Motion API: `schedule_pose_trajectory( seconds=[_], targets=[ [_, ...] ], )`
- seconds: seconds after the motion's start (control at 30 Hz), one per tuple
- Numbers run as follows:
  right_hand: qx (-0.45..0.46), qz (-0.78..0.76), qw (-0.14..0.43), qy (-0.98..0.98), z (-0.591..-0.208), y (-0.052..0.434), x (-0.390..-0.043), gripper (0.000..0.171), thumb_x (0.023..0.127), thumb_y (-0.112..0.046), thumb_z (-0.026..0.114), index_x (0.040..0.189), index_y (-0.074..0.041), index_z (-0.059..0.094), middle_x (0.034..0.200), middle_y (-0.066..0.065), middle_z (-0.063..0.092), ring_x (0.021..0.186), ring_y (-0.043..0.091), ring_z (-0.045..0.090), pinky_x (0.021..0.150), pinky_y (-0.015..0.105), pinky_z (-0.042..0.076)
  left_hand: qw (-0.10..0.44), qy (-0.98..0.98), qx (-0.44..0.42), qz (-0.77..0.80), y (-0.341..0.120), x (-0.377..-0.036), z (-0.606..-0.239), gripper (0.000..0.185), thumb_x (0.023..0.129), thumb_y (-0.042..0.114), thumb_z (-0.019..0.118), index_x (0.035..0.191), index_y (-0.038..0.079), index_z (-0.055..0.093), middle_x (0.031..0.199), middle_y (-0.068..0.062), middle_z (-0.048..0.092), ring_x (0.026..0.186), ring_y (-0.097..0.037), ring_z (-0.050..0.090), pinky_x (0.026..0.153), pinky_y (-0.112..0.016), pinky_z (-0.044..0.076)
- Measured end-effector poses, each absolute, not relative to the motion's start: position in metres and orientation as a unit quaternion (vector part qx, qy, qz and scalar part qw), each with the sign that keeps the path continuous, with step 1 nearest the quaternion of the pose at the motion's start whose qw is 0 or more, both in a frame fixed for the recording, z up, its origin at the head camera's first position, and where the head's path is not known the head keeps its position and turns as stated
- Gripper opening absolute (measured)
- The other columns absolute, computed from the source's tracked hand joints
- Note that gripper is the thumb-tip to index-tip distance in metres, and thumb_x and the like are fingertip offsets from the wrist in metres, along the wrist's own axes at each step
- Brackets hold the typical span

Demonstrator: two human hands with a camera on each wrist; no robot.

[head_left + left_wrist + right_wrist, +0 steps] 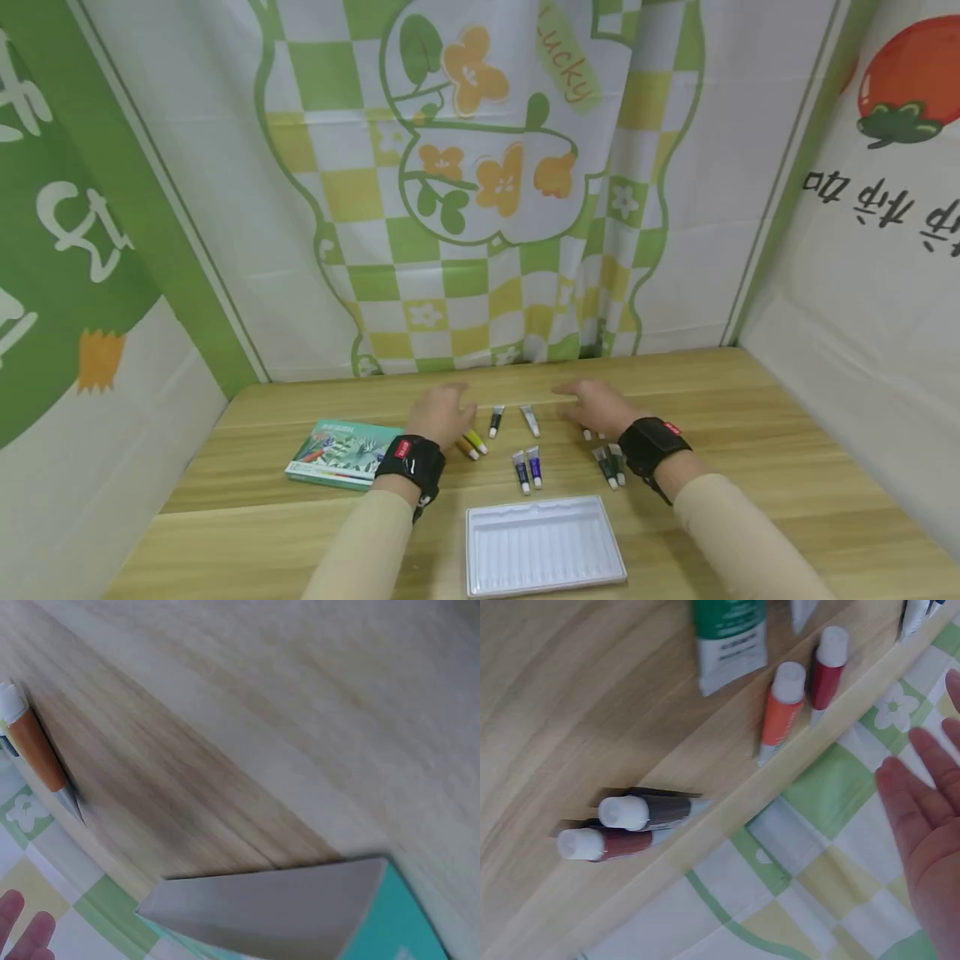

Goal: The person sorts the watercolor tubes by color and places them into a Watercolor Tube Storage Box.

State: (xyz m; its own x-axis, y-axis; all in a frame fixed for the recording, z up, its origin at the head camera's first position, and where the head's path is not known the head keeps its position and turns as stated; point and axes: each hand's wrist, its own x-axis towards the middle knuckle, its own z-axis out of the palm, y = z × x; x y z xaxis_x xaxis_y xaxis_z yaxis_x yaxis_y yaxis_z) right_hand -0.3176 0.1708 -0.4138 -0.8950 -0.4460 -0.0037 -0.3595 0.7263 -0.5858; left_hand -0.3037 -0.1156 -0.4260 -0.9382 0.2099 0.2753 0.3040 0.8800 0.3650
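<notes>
My left hand [442, 413] hovers palm down, fingers relaxed, over the table beside a yellow and an orange paint tube [472, 443]. My right hand [594, 407] is likewise flat and holds nothing; the right wrist view shows its open palm [930, 832]. Small paint tubes lie scattered between and under the hands: a black one [496, 421], a white one [530, 420], two blue-purple ones [527, 469] and two green ones [611, 466]. The right wrist view shows an orange tube [782, 712], a red tube [827, 667] and two brown tubes [630, 825].
A white plastic tray [543, 546] with ribbed slots lies near the table's front edge. A teal paint box [341, 452] sits at the left; its open flap [300, 907] shows in the left wrist view. Cloth walls close in the wooden table [750, 433] on three sides.
</notes>
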Motion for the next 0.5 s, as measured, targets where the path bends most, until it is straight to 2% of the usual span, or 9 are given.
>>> schedule_pose_trajectory(
  seconds=[0.03,0.13,0.23,0.27,0.3,0.43,0.5],
  targets=[
    [-0.223,-0.298,0.072,0.925,-0.414,0.172,-0.318,0.048,0.101,-0.011,0.063,0.146,0.002,0.053,0.100,0.021,0.071,0.047,0.022,0.055,0.046,0.031,0.047,0.119,-0.963,-0.131,-0.206,-0.116,-0.303,-0.425,0.044,0.097,0.025,0.069,0.133,0.000,0.065,0.129,-0.020,0.067,0.119,-0.038,0.063,0.098,-0.050,0.052],
    [-0.242,-0.281,0.053,0.927,-0.415,0.178,-0.318,0.040,0.099,-0.007,0.066,0.139,0.000,0.061,0.110,0.020,0.070,0.063,0.023,0.063,0.062,0.035,0.054,0.130,-0.961,-0.133,-0.207,-0.117,-0.299,-0.425,0.040,0.095,0.026,0.071,0.127,0.001,0.069,0.126,-0.021,0.068,0.115,-0.038,0.065,0.093,-0.050,0.055],
    [-0.266,-0.253,0.029,0.930,-0.416,0.182,-0.315,0.035,0.096,-0.001,0.067,0.131,-0.001,0.068,0.129,0.020,0.066,0.074,0.025,0.068,0.077,0.039,0.055,0.130,-0.957,-0.146,-0.217,-0.118,-0.293,-0.425,0.037,0.094,0.026,0.072,0.123,0.003,0.071,0.126,-0.021,0.067,0.114,-0.039,0.064,0.092,-0.051,0.055],
    [-0.274,-0.243,0.022,0.930,-0.417,0.184,-0.314,0.034,0.095,0.000,0.068,0.129,-0.002,0.069,0.129,0.020,0.066,0.081,0.024,0.069,0.080,0.038,0.055,0.129,-0.956,-0.152,-0.217,-0.118,-0.291,-0.425,0.037,0.093,0.026,0.073,0.122,0.003,0.071,0.126,-0.021,0.067,0.114,-0.039,0.064,0.093,-0.051,0.055],
    [-0.282,-0.241,0.021,0.928,-0.417,0.184,-0.313,0.034,0.094,0.003,0.068,0.128,-0.002,0.070,0.129,0.020,0.066,0.078,0.024,0.067,0.076,0.036,0.054,0.128,-0.954,-0.157,-0.220,-0.119,-0.289,-0.426,0.036,0.093,0.025,0.072,0.121,0.003,0.072,0.127,-0.020,0.066,0.115,-0.039,0.064,0.094,-0.051,0.055],
    [-0.328,-0.229,0.007,0.917,-0.415,0.186,-0.305,0.033,0.092,0.008,0.067,0.124,0.000,0.071,0.118,0.018,0.070,0.086,0.019,0.063,0.069,0.028,0.051,0.124,-0.949,-0.184,-0.224,-0.123,-0.279,-0.428,0.032,0.094,0.024,0.071,0.119,0.003,0.072,0.125,-0.019,0.067,0.116,-0.038,0.063,0.097,-0.051,0.053],
    [-0.346,-0.234,0.013,0.909,-0.413,0.188,-0.301,0.033,0.093,0.010,0.065,0.124,0.003,0.070,0.112,0.017,0.070,0.079,0.014,0.056,0.067,0.027,0.047,0.119,-0.946,-0.200,-0.227,-0.126,-0.275,-0.429,0.031,0.094,0.023,0.072,0.119,0.003,0.073,0.123,-0.018,0.067,0.115,-0.037,0.063,0.096,-0.050,0.054]
  ],
)
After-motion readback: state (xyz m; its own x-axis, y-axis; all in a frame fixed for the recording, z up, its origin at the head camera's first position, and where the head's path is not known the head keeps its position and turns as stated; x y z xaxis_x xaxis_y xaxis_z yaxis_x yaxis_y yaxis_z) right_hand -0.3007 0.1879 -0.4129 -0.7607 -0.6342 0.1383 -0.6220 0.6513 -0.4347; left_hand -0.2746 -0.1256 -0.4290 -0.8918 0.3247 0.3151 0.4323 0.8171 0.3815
